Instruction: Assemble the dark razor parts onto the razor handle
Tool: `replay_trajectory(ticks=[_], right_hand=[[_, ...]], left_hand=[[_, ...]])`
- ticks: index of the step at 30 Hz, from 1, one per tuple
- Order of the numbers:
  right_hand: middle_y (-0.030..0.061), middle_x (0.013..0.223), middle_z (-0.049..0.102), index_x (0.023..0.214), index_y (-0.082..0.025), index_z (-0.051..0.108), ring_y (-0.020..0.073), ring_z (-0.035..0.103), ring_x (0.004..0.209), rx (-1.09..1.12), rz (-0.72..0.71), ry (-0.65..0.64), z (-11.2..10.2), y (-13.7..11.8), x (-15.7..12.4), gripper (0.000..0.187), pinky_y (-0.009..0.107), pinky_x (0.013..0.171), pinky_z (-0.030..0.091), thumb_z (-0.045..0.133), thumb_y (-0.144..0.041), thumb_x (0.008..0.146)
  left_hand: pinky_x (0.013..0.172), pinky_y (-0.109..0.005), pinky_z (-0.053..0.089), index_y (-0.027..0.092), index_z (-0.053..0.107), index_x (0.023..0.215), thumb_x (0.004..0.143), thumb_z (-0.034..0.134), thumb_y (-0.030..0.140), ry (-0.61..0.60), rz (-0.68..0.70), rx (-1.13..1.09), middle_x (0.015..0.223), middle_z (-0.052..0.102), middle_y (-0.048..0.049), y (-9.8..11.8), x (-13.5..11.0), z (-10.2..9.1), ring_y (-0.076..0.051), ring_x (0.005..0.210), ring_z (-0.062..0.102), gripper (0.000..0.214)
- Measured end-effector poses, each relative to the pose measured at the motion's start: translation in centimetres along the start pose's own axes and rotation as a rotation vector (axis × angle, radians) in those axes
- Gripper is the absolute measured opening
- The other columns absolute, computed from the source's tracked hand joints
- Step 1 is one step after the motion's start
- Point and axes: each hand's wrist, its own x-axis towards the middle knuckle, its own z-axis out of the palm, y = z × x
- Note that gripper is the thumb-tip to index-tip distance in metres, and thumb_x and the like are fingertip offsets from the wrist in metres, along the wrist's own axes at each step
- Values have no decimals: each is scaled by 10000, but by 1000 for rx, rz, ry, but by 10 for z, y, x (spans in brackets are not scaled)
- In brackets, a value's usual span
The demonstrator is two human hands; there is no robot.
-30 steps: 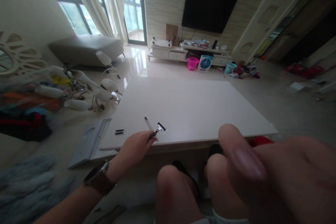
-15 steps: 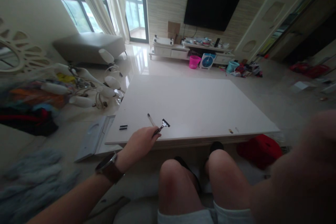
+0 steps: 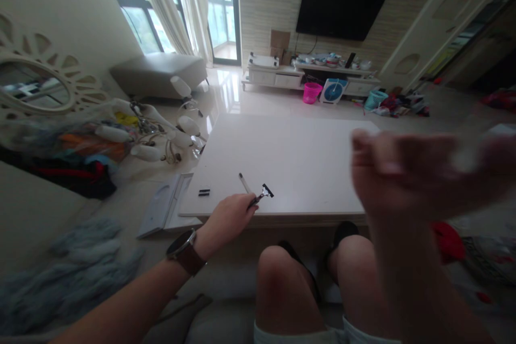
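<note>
My left hand (image 3: 229, 220) rests at the near edge of the white table (image 3: 298, 156). Its fingers are closed round the handle of a safety razor (image 3: 266, 192), whose black head points up and to the right. Just beyond that hand lies a thin whitish stick with a dark tip (image 3: 244, 181), its lower end hidden by the fingers. Two small black strips, perhaps blade cartridges (image 3: 204, 192), lie to the left. My right hand (image 3: 403, 177) is raised close to the camera, blurred, with its fingers curled. A whitish patch shows by them, too smeared to name.
An open pale box (image 3: 157, 207) sits on the floor by the table's left corner. A chandelier (image 3: 169, 142) with white shades lies beyond it. My knees (image 3: 278, 274) are under the near edge. A red item (image 3: 447, 242) is at the right.
My right hand has come up and inward from the lower right, now covering the table's right side. My left hand keeps the razor nearly still. The view has shifted slightly.
</note>
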Motion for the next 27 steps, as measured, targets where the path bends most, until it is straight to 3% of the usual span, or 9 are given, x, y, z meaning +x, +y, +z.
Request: replay_trajectory(ticks=[2, 6, 9, 12, 16, 23, 27], right_hand=[[-24, 454, 368, 463, -217, 471, 142, 528, 536, 76, 96, 47, 10, 45, 6, 491, 379, 659, 451, 590, -492, 853], [-12, 484, 438, 482, -212, 496, 149, 493, 511, 126, 581, 83, 15, 146, -16, 373, 335, 582, 419, 650, -455, 718], [8, 541, 522, 560, -188, 584, 143, 495, 529, 99, 792, -47, 13, 188, -36, 299, 305, 576, 401, 642, -435, 717], [8, 591, 573, 677, -168, 658, 144, 529, 567, 115, 846, -236, 17, 196, -42, 211, 280, 588, 398, 677, -372, 723], [-5, 629, 595, 777, -174, 701, 148, 548, 574, 195, 892, -341, 25, 196, -38, 213, 291, 607, 439, 739, -368, 699], [17, 689, 682, 791, -173, 728, 149, 587, 597, 161, 866, -338, 26, 207, -47, 204, 278, 597, 415, 816, -307, 665], [7, 629, 661, 763, -170, 736, 130, 561, 587, 172, 857, -233, 27, 205, -49, 201, 262, 588, 392, 839, -281, 630]], left_hand=[[740, -327, 428, 203, 622, 942, 955, 478, 280, 8, 0, -14, 934, 721, -82, -1, 0, -1, -246, 885, 668, 164], [700, -324, 409, 211, 606, 939, 944, 461, 240, 6, -18, -33, 926, 719, -74, -2, -1, -3, -238, 839, 663, 147], [696, -326, 405, 216, 608, 938, 929, 458, 204, -3, -37, -47, 928, 721, -73, -3, 0, -6, -236, 846, 662, 151], [715, -329, 415, 221, 614, 928, 921, 462, 193, -6, -59, -53, 941, 724, -70, -8, 1, -9, -238, 867, 664, 155], [700, -329, 420, 226, 611, 917, 911, 479, 199, -3, -102, 9, 918, 719, -65, -15, 1, -13, -248, 857, 667, 135], [688, -323, 413, 223, 626, 909, 893, 526, 222, -14, -125, -13, 904, 720, -55, -18, 0, -13, -249, 843, 662, 101], [699, -306, 431, 229, 646, 957, 939, 492, 315, -32, -120, -245, 938, 728, -42, -13, 3, -13, -219, 837, 657, 177]])
